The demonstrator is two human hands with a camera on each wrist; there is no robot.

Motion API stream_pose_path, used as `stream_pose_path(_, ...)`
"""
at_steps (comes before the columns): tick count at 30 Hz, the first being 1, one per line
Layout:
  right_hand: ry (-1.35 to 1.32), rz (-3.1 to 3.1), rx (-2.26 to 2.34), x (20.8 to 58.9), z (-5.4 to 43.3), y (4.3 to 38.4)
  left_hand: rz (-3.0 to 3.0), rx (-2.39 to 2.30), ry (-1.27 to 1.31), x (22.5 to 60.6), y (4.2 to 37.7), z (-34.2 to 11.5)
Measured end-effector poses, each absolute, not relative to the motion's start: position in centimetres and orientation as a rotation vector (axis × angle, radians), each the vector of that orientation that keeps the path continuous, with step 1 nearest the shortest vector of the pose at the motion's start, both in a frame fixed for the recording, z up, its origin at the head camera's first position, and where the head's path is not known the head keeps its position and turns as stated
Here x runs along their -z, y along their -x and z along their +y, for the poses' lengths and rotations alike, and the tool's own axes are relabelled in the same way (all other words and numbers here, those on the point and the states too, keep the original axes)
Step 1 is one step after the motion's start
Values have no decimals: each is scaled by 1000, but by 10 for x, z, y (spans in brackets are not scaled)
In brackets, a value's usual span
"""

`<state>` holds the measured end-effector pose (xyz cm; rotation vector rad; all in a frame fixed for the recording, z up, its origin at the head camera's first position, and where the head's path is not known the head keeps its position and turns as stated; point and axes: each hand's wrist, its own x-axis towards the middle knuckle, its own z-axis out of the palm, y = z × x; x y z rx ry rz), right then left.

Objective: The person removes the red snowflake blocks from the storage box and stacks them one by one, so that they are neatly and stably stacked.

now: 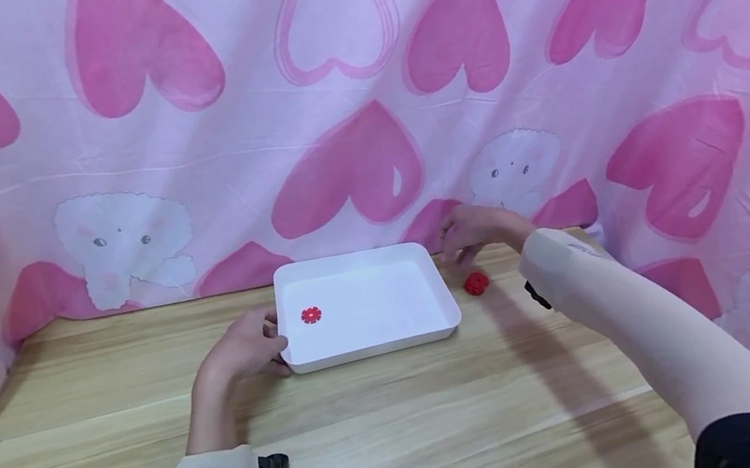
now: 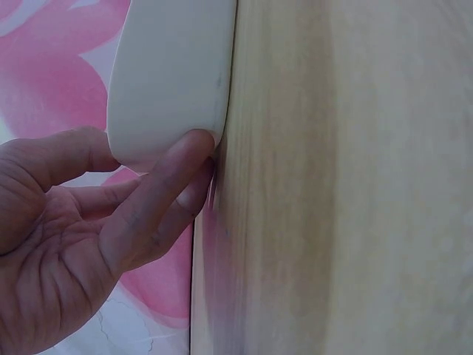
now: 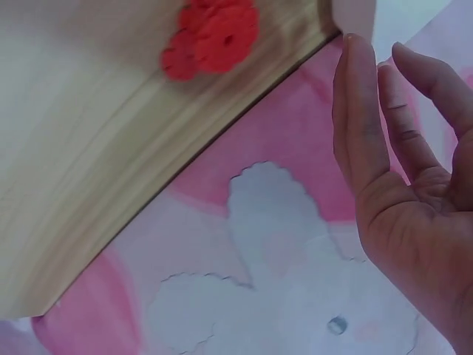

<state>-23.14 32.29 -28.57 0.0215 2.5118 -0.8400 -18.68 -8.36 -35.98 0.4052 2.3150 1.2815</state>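
Observation:
A shallow white tray [image 1: 366, 302] lies on the wooden table, with one red notched disc [image 1: 311, 315] on its floor near the left side. My left hand [image 1: 248, 347] grips the tray's left end; in the left wrist view the digits of this hand [image 2: 96, 214] pinch the tray's corner [image 2: 174, 81] between rim and base. Just beyond the tray's right side, my right hand [image 1: 476, 230] hovers with loosely bent fingers holding nothing. Below it sits a small cluster of red notched discs [image 1: 477, 284], also seen in the right wrist view apart from the right hand [image 3: 406, 170].
A pink curtain [image 1: 213, 170] with hearts and cartoon animals hangs along the table's back edge and right side. The wooden table [image 1: 409, 429] stretches in front of the tray, its back edge close behind it.

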Motion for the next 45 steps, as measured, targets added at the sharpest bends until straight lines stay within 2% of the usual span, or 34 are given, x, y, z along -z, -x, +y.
stream_pose_path(20, -19, 2422, 868, 279, 253, 256, 2316, -1295, -392, 358, 187, -79)
stream_pose_path(45, 75, 2356, 766, 310, 167, 264, 2295, -1303, -356, 355, 178, -61)
